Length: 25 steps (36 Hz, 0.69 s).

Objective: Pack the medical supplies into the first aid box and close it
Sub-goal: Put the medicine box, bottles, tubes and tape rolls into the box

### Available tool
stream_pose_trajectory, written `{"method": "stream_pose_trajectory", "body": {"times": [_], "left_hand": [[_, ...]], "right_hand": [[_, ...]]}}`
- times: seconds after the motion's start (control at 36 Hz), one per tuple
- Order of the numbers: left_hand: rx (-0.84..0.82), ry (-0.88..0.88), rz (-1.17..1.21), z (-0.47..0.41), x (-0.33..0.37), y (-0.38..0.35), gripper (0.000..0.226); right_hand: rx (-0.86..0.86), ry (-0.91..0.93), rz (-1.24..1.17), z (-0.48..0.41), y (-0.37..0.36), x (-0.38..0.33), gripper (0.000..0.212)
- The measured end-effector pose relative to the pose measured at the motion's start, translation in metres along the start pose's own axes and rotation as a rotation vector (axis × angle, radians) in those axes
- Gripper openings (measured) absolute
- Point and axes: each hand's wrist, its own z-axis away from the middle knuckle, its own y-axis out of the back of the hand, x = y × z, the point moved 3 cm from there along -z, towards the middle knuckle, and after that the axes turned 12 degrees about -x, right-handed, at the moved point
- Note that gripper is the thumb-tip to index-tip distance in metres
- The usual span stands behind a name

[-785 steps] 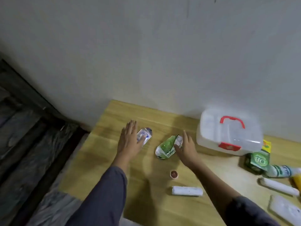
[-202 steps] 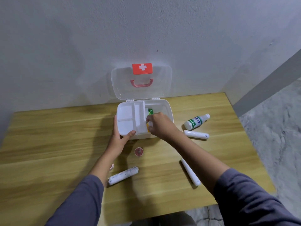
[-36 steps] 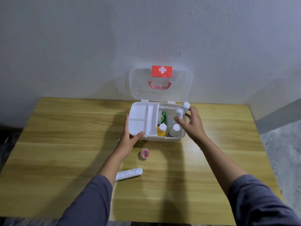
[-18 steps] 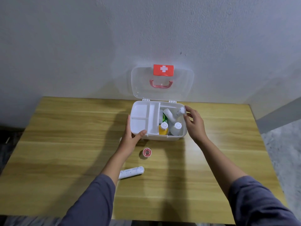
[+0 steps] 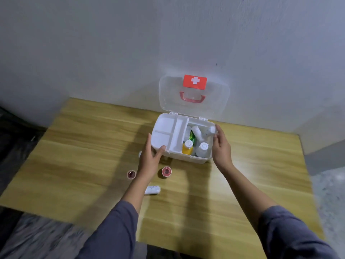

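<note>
The white first aid box (image 5: 186, 159) stands open on the wooden table (image 5: 93, 146), its clear lid (image 5: 214, 101) leaning on the wall. A white divided tray (image 5: 164, 135) fills its left half. In the right half I see a yellow bottle (image 5: 187, 148), a white bottle (image 5: 203, 148), a green packet (image 5: 192, 136) and a white roll (image 5: 197, 132). My left hand (image 5: 150, 161) grips the box's front left corner, thumb on the rim. My right hand (image 5: 221, 148) is at the box's right side, fingertips on the raised end of a second white bandage roll (image 5: 210, 130).
Two small red tape rolls (image 5: 131, 174) (image 5: 166, 171) lie in front of the box, either side of my left wrist. A white bandage roll (image 5: 153, 189) lies nearer me, partly under my left forearm. The wall stands right behind the box.
My right hand has lowered the white bandage roll into the box's right half; it now leans there. My left hand keeps its hold. The view shifted, showing a second red tape roll.
</note>
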Motion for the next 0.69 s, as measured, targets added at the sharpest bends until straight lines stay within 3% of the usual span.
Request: {"method": "stream_pose_trajectory", "body": {"times": [0.19, 0.39, 0.69], "left_hand": [[0.468, 0.106, -0.228, 0.043, -0.025, 0.020, 0.064], [0.302, 0.339, -0.450, 0.043, -0.050, -0.003, 0.082], [0.113, 0.189, -0.772, 0.039, -0.041, -0.068, 0.084]], "right_hand": [[-0.062, 0.027, 0.004, -0.004, 0.004, 0.005, 0.042], [-0.087, 0.029, -0.001, -0.010, 0.004, 0.014, 0.041], [-0.142, 0.050, -0.010, -0.014, 0.006, 0.022, 0.043]]}}
